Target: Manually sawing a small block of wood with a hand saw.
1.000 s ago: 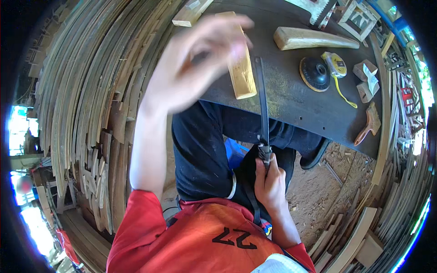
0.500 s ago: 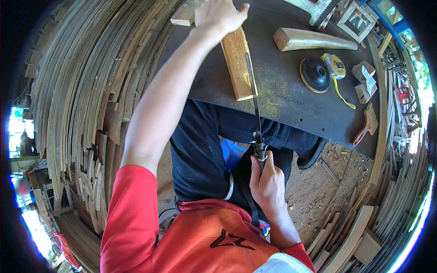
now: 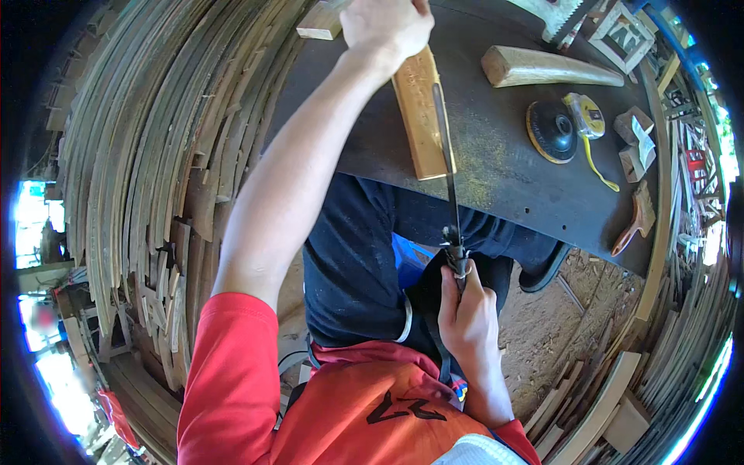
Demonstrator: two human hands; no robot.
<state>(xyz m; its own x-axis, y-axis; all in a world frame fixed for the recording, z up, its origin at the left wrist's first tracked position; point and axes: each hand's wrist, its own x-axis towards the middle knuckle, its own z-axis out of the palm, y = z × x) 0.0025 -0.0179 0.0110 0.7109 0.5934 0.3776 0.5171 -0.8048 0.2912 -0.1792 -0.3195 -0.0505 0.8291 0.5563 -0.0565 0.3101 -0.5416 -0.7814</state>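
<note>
My left hand (image 3: pixel 387 27) presses down over the far part of a yellowish wooden block (image 3: pixel 419 116), its fingers wrapped round it and partly cut off by the top edge. The block lies on a dark tabletop, its near end close to the front edge. In my right hand (image 3: pixel 471 314) is the handle of a file (image 3: pixel 453 194), thumb along the top. Its long, narrow, dark blade points away from me and lies along the block's right edge. Yellow dust (image 3: pixel 484 170) is scattered on the table to the right of the block.
On the table (image 3: pixel 364 139) lie a tapered wooden piece (image 3: pixel 550 67), a round black pad (image 3: pixel 552 132), a yellow tape measure (image 3: pixel 587 116), a brush (image 3: pixel 637 219) and a saw (image 3: pixel 562 19). Stacked wood strips (image 3: pixel 155 132) crowd the left; more boards (image 3: pixel 597 418) lean at lower right.
The whole view has shifted, so things appear farther right. The file blade reaches slightly farther up along the block. Both hands keep their holds.
</note>
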